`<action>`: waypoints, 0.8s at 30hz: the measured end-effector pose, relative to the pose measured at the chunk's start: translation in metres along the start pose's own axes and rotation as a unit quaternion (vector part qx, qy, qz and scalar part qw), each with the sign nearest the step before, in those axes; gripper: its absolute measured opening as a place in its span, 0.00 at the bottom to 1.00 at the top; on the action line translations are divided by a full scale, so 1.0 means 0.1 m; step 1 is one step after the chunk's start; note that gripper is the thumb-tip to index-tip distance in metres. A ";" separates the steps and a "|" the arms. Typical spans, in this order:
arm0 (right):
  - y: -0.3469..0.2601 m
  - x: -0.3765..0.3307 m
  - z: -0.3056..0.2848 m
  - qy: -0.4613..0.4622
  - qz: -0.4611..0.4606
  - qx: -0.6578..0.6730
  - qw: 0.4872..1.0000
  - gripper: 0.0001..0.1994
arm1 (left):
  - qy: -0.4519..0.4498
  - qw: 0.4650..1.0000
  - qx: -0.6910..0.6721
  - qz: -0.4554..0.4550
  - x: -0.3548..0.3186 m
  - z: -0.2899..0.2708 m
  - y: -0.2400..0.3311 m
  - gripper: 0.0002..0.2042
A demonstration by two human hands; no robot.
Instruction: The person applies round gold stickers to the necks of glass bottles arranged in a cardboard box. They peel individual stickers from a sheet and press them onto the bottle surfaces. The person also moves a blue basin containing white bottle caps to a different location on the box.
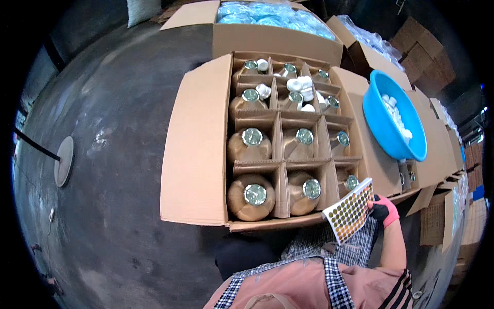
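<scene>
At the near right corner of the open carton (195,149), my right hand (384,210) wears a pink and black glove. It is closed on a white stack of sticker sheets (351,210) covered with rows of round gold and orange dots. The stack is tilted and hides part of the carton's near right cell. Cardboard dividers split the carton into cells, each holding a round-bodied glass bottle (252,194) with its open mouth upward. Several white caps (300,85) lie among the bottles in the far rows. My left hand does not show.
A blue basin (371,110) with white caps in it rests on the cartons to the right. Behind stands a carton (278,41) filled with bluish plastic-wrapped goods. More cartons line the right side. A round-based stand (64,161) is on the dark floor at left.
</scene>
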State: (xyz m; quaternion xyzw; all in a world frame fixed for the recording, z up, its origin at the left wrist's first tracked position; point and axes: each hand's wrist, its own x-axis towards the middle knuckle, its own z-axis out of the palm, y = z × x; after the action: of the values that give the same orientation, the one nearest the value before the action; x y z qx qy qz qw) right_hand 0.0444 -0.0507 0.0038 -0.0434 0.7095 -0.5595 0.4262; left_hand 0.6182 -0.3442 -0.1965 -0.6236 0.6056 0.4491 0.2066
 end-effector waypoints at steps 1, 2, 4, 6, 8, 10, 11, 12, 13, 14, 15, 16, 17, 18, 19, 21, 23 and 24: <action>-0.09 0.00 0.00 -0.021 -0.013 -0.023 0.999 0.19 | -0.006 1.000 -0.001 0.006 0.04 0.02 0.03 0.09; -0.15 -0.05 0.08 -0.007 -0.008 -0.066 0.998 0.19 | -0.010 1.000 0.005 0.006 0.05 0.00 0.00 0.09; -0.12 -0.08 0.08 -0.003 -0.007 -0.088 0.996 0.19 | -0.017 0.999 0.024 0.013 0.07 -0.09 -0.05 0.10; -0.16 -0.16 0.06 0.009 0.005 -0.121 0.993 0.19 | -0.024 0.998 0.055 0.036 0.10 -0.18 0.01 0.10; -0.15 -0.14 0.13 -0.005 -0.013 -0.084 0.996 0.17 | -0.014 0.989 0.118 0.084 0.13 -0.34 0.07 0.10; -0.06 -0.12 0.04 -0.025 -0.012 -0.058 0.998 0.16 | 0.071 0.949 0.235 0.198 0.16 -0.58 0.41 0.10; -0.01 -0.08 0.00 -0.015 0.000 -0.085 0.996 0.15 | 0.143 0.921 0.275 0.235 0.15 -0.77 0.77 0.10; -0.02 -0.14 0.07 0.018 0.001 -0.074 0.997 0.14 | 0.182 0.924 0.219 0.255 0.05 -0.96 1.29 0.09; -0.09 -0.18 0.16 0.048 -0.003 -0.066 0.997 0.13 | 0.222 0.921 0.163 0.277 -0.06 -1.16 1.80 0.08; -0.10 -0.16 0.10 0.040 0.002 -0.080 0.996 0.12 | 0.280 0.881 0.063 0.376 -0.26 -1.28 2.17 0.07; -0.05 -0.12 0.06 0.027 0.007 -0.088 0.996 0.11 | 0.332 0.821 -0.038 0.463 -0.43 -1.35 2.44 0.05; -0.04 -0.09 0.11 0.010 -0.011 -0.054 0.998 0.10 | 0.345 0.740 -0.020 0.577 -0.49 -1.38 2.64 0.05; -0.04 -0.07 0.15 0.045 -0.020 -0.048 0.998 0.10 | 0.348 0.642 -0.006 0.683 -0.54 -1.39 2.84 0.04; -0.09 -0.10 0.18 0.042 -0.004 -0.028 0.999 0.10 | 0.344 0.530 0.004 0.775 -0.60 -1.37 3.03 0.04; -0.19 -0.14 0.27 0.035 0.012 -0.007 0.999 0.11 | 0.257 0.570 0.030 0.780 -0.72 -1.29 3.23 0.08; -0.26 -0.21 0.30 0.029 0.008 -0.060 0.998 0.12 | 0.136 0.547 0.104 0.820 -0.93 -1.00 3.77 0.13; -0.15 -0.16 0.17 0.004 -0.016 -0.082 0.996 0.15 | 0.082 0.505 0.130 0.849 -1.02 -0.63 4.05 0.15; -0.18 -0.20 0.23 0.043 -0.004 -0.107 0.993 0.15 | 0.046 0.505 0.148 0.849 -1.04 -0.50 4.11 0.16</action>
State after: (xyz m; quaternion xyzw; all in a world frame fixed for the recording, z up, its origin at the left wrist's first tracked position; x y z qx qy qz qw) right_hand 0.0647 -0.0640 0.0294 -0.0679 0.7827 -0.4834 0.3861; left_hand 0.2608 -0.3993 0.0307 0.2090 0.9114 0.2841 -0.2121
